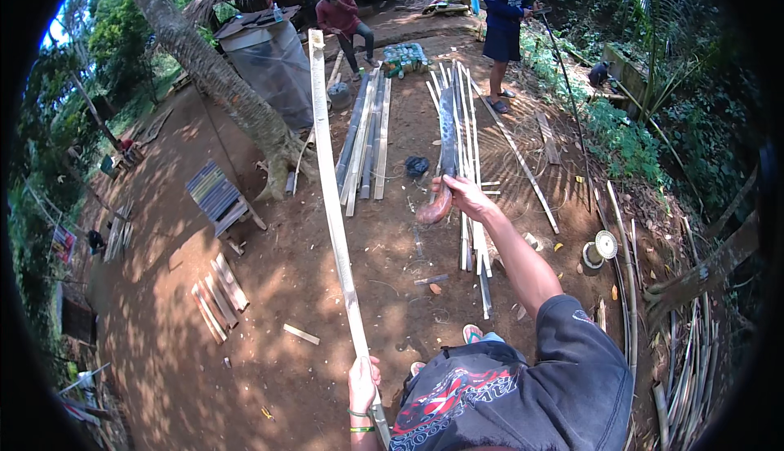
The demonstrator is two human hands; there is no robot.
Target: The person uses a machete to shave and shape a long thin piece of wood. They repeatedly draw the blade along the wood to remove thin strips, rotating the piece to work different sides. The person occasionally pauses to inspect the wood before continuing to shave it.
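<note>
Your left hand (363,384) is closed around the lower end of a long bamboo strip (331,198), which rises tilted away from you, its far tip up by the grey tarp-covered stack (273,59). Your right hand (461,195) is raised with the arm stretched forward and grips the reddish wooden handle of a machete (445,145), blade pointing up and away, clear of the strip. On the dirt ground (245,312) beyond lie bundles of split bamboo slats (367,137), and two people stand farther back.

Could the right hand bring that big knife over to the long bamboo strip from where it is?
Probably yes: the right hand holds the knife raised, the left hand holds the bamboo strip upright close beside it, and nothing stands between them.
</note>
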